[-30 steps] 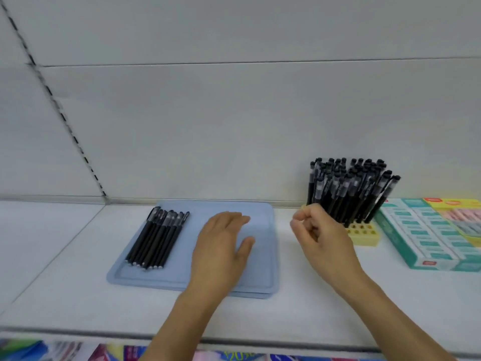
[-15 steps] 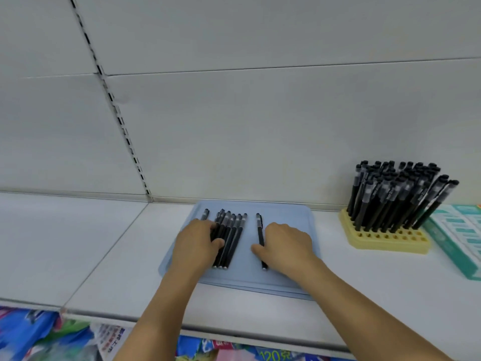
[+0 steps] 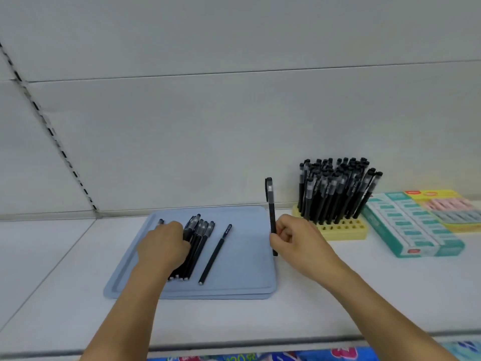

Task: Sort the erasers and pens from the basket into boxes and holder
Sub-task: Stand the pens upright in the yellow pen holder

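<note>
On the white shelf [image 3: 338,287], the right hand [image 3: 294,243] pinched one black pen [image 3: 270,204] and held it upright, cap up, just past the right edge of the blue tray [image 3: 247,269]; its lower end showed below the fingers, and the curled fingers hid part of the barrel. The left hand [image 3: 162,246] lay palm down over a bundle of pens [image 3: 197,243] on the left half of the tray, covering most of it, so I could not tell whether the fingers gripped any of them. One loose pen [image 3: 214,254] lay slanted beside the bundle, apart from both hands. The yellow holder [image 3: 343,227], crowded with upright pens, stood near the shelf's back edge. To its right lay the eraser boxes [image 3: 411,225], cut off by the frame's right edge, their printing too blurred to read.
</note>
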